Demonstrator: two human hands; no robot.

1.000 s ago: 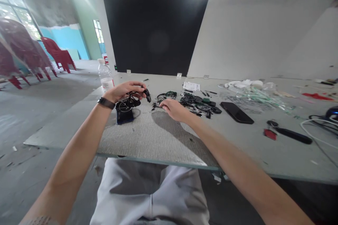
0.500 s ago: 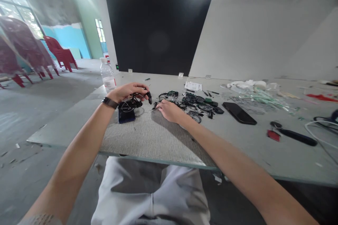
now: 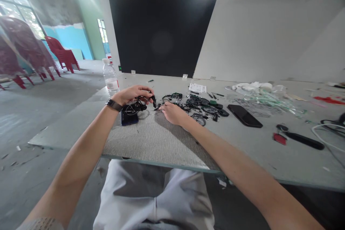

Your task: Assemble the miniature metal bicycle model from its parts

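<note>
My left hand, with a dark band at the wrist, is closed on a small black model bicycle with a thin spoked wheel. The bicycle is in front of a dark blue phone-like slab; whether they touch I cannot tell. Just to the right, my right hand is low over the table with its fingers pinched together at small dark parts. What it holds, if anything, is too small to make out. Beside and behind it spreads a heap of model bicycle parts, with spoked wheels among them.
A plastic bottle stands at the left. To the right lie a black phone, clear plastic wrapping and a black-handled tool by a red piece. A printed paper lies behind the parts, before an upright panel.
My left hand and the model bicycle have shifted very slightly to the right. My right hand stays almost in place at the small parts.
</note>
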